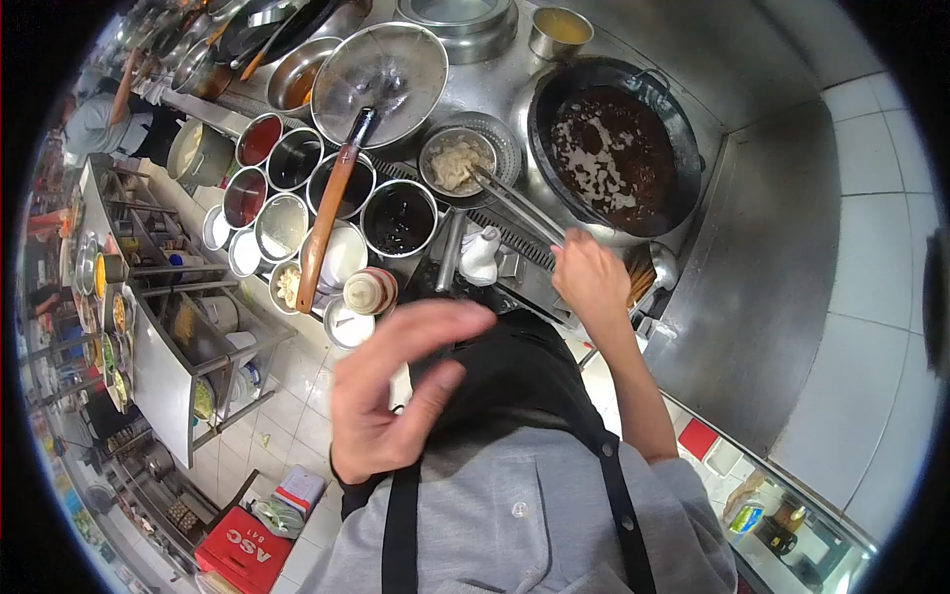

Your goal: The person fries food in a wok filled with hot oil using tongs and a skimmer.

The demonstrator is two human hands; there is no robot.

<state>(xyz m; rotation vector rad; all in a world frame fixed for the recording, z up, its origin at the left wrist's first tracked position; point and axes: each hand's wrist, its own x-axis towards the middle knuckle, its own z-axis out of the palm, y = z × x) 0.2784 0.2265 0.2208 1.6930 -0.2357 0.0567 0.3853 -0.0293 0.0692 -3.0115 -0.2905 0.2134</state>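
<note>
My right hand (591,277) is closed around the near end of long metal tongs (522,213). Their far tips reach into pale, wet-looking pieces of food (455,164) in a round metal bowl (424,170). Under that bowl, a perforated metal strainer (505,148) shows at its right side. A black wok (539,134) with dark reddish-brown liquid and pale foam or bits stands just beyond my right hand. My left hand (391,391), slightly blurred, is raised in front of my apron with thumb and fingers apart, holding nothing.
Several metal pots of sauces and seasonings (399,218) stand at the left of the stove. Over them lies a wide skimmer with a wooden handle (330,223). A squeeze bottle (369,291) and a white cloth (482,257) are near my body. Another person (99,124) is far left.
</note>
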